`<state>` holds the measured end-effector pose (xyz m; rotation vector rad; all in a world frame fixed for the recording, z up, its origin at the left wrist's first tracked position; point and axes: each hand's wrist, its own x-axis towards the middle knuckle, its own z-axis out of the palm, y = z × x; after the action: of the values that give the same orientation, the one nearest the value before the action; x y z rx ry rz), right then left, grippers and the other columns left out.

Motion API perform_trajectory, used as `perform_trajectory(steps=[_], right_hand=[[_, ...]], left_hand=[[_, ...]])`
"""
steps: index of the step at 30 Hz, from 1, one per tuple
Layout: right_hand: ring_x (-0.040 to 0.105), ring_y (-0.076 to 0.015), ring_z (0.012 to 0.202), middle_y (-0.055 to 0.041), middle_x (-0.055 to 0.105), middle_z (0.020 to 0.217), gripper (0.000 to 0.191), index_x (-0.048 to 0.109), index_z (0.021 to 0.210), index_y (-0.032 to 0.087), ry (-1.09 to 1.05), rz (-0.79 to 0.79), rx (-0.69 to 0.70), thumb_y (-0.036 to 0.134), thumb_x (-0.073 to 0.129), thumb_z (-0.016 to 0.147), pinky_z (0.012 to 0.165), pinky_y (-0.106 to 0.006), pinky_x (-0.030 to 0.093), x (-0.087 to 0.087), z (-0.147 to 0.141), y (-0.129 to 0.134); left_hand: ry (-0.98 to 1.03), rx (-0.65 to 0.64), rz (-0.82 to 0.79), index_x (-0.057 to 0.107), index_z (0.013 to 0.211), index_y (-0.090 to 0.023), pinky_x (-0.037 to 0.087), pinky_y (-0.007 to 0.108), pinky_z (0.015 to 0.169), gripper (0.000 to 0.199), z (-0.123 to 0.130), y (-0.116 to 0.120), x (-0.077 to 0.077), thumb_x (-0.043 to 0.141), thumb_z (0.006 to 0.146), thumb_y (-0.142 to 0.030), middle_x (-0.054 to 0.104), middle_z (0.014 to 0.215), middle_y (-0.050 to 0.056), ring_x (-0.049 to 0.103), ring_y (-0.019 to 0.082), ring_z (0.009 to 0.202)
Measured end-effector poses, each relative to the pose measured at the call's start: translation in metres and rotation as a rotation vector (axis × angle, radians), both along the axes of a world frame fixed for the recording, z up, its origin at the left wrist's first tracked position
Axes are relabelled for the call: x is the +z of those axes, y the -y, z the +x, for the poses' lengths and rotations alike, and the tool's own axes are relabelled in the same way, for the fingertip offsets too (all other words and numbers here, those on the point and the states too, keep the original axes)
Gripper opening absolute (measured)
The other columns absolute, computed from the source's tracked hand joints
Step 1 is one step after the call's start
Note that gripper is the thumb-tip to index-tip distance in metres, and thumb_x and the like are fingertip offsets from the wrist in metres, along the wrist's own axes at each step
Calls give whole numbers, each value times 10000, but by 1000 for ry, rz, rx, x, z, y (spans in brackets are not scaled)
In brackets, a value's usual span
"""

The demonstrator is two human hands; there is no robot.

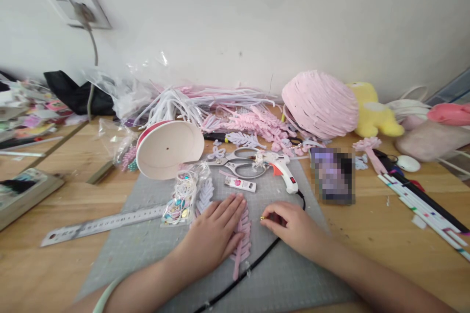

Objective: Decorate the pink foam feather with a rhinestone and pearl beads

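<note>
My left hand point(220, 230) lies flat with its fingers stretched out over a pink pipe-cleaner leaf point(243, 234) on the grey cutting mat point(293, 274), covering part of the leaf. To the right of it, my right hand point(293, 227) pinches a small gold-coloured piece point(263, 218) between thumb and forefinger; its exact kind is too small to make out. Beyond my hands lie a white lighter point(240, 184), grey-handled scissors point(238, 162) and a white glue gun point(284, 171). A pale lilac leaf point(204, 195) shows partly beside my left hand.
A bag of beads and cord point(179, 200) and a steel ruler point(103, 225) lie at left. Behind stand a white bowl-shaped cup point(171, 149), pipe cleaners point(176, 107), a pink wrapped dome point(319, 102) and a yellow plush toy point(374, 112). The black glue-gun cable point(257, 262) crosses the mat.
</note>
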<state>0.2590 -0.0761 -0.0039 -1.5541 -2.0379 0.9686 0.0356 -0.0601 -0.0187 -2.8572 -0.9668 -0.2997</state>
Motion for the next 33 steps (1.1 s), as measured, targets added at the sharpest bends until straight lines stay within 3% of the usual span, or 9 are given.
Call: perform_trajectory(steps=[3, 9, 13, 20, 28, 33], right_hand=[[573, -145, 739, -16, 633, 798, 128, 586, 848, 204, -14, 52, 45, 306, 510, 861, 699, -261, 457, 2, -2, 2], [521, -187, 1109, -105, 622, 1120, 138, 539, 960, 176, -67, 223, 421, 257, 442, 904, 956, -338, 399, 0, -10, 8], [448, -186, 1210, -126, 577, 1225, 167, 533, 993, 160, -30, 332, 524, 262, 427, 915, 1029, -369, 342, -8, -13, 7], [411, -181, 1253, -123, 594, 1210, 268, 539, 1079, 125, 104, 397, 568, 290, 382, 937, 1078, -374, 281, -12, -15, 9], [422, -169, 1249, -74, 661, 1046, 199, 524, 999, 148, 127, 440, 563, 258, 366, 946, 1089, -410, 213, -14, -18, 9], [427, -179, 1234, -71, 639, 1115, 189, 507, 1034, 161, 140, 472, 553, 269, 382, 943, 1067, -426, 217, -18, -18, 10]], left_hand=[[-14, 0, 10, 428, 1329, -127, 327, 345, 970, 484, 0, 0, -2, 300, 954, -405, 438, 1387, 78, 412, 215, 1256], [-42, -16, 16, 364, 1358, -65, 329, 364, 982, 704, -2, -3, -6, 373, 876, -578, 404, 1401, 137, 396, 244, 1263], [-49, 2, 2, 359, 1364, -89, 325, 358, 992, 712, -3, -4, -7, 385, 863, -593, 389, 1413, 121, 379, 237, 1279], [-66, 14, -27, 344, 1374, -107, 344, 371, 984, 738, -3, -5, -6, 409, 842, -613, 379, 1421, 101, 366, 247, 1288], [-88, 32, -45, 342, 1379, -118, 330, 366, 1001, 736, -2, -4, -7, 373, 849, -628, 356, 1433, 82, 354, 245, 1296], [-88, 42, -65, 326, 1388, -126, 328, 369, 1004, 747, -2, -4, -8, 371, 844, -636, 335, 1444, 77, 340, 252, 1305]])
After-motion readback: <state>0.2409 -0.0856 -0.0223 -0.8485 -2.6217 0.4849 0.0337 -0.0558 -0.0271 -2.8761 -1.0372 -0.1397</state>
